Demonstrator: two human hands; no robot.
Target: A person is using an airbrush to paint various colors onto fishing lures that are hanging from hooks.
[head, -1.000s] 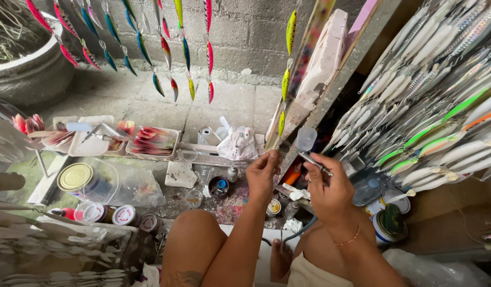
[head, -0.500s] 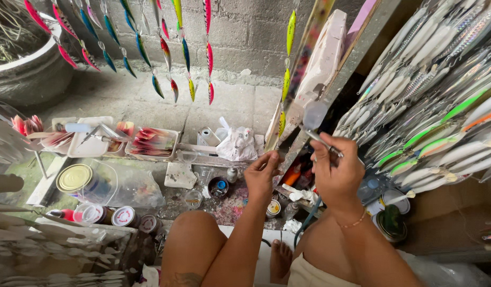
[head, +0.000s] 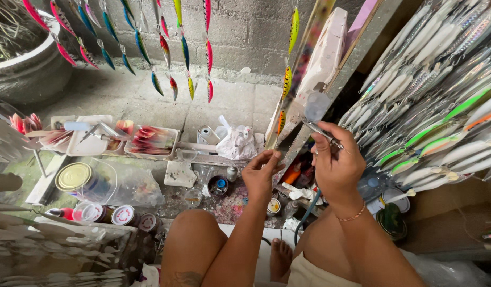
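My right hand [head: 336, 162] grips a slim metal airbrush [head: 315, 121] with a clear cup on top and a blue hose [head: 308, 212] trailing down. Its tip points left at a hanging fishing lure [head: 281, 121], yellow and orange with dark spots. My left hand [head: 261, 172] holds the lower end of that lure between thumb and fingers, just below a long paint-speckled board [head: 301, 79]. Both forearms rise from my lap, between my bare knees.
Painted lures [head: 173, 85] hang in rows from above. Silver and green unpainted lures [head: 431, 122] fill a rack at right. Trays [head: 150, 141], paint jars [head: 219, 186], tins [head: 72, 178] and a crumpled plastic bag [head: 237, 143] crowd the concrete floor. A large stone pot [head: 27, 69] stands at left.
My right hand has lifted the airbrush and brought it closer to the hanging lure. My left hand stays at the lure's lower end.
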